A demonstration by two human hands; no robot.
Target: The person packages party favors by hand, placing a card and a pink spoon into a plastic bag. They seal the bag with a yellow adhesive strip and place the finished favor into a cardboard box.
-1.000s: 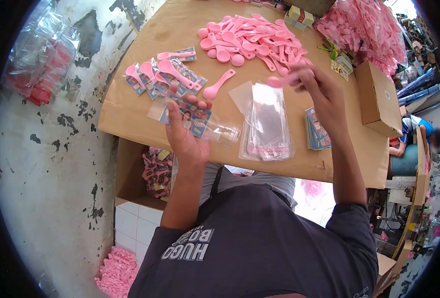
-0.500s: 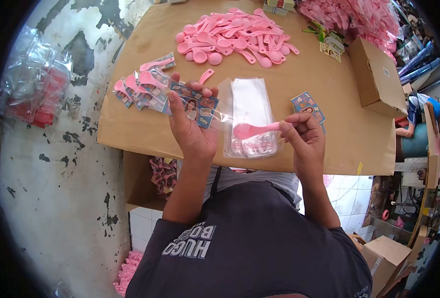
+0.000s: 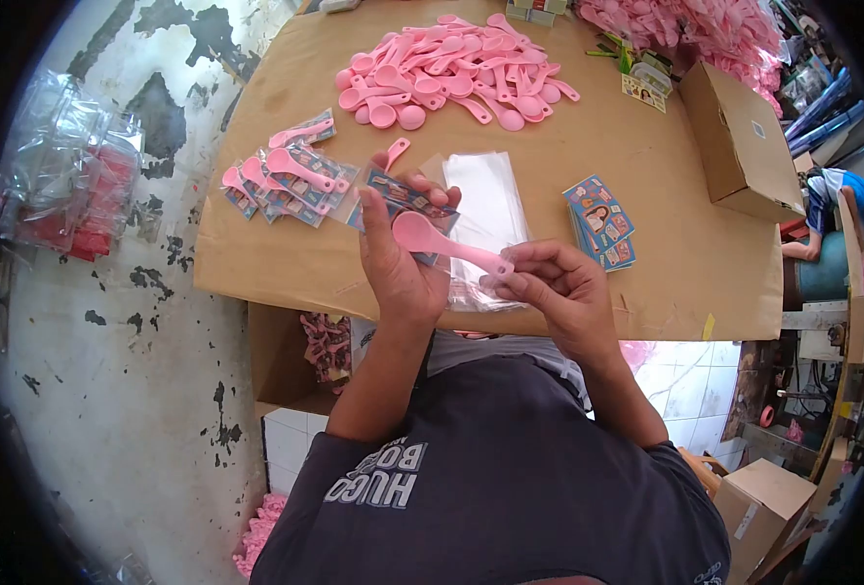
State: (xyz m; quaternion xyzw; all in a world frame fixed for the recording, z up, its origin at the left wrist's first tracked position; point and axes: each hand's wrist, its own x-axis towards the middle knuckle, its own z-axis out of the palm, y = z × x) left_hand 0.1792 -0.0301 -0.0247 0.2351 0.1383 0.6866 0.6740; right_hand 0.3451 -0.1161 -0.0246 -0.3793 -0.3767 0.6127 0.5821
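Pink spoon (image 3: 443, 244), pinched in the right hand (image 3: 570, 294), has moved over the card (image 3: 404, 196) (pinched in left hand (image 3: 404, 278))

Spoon pile (image 3: 456, 73) twd tabletop (image 3: 690, 278) far edge; packs (image 3: 300, 169) nr L edge; bag stack (image 3: 485, 185) nr front; box (image 3: 744, 136) nr R.
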